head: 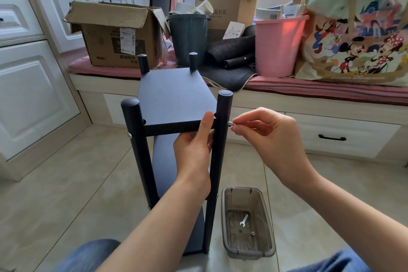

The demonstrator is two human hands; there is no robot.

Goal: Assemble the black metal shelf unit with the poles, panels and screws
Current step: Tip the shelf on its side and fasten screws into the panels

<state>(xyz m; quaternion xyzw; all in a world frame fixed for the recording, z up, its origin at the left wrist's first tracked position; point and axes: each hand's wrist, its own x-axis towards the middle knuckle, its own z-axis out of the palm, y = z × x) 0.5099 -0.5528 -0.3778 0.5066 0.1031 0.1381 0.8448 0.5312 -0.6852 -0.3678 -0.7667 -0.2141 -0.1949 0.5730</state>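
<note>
Shelf unit (176,121) stands upright on the tiled floor (88,183) in front of the person, its smooth black poles round with capped tops, its flat matte panels stacked in tiers. Going left to right: the front-left pole (136,150) already carries a small bright screw head (130,135) at the level of the top panel (176,97), so that corner looks fastened. The left hand (194,152) grips the top panel's front edge near its right corner, thumb lying on the upper surface and fingers curled underneath, steadying the panel against the front-right pole (220,139). The right hand (271,137) pinches a small silvery screw (231,123) between thumb and fingertips, its tip touching the outer side of that pole at panel height. The step in hand appears to be fixing the top panel's front-right corner. The next move probably calls for lining the screw up with the hole through the pole, keeping the panel level, and turning it in by hand. Tightening would likely need the small flat metal wrench (244,219), which lies in the translucent grey plastic tray (227,216) on the floor to the right, beside a tiny washer-like ring (252,233).
</note>
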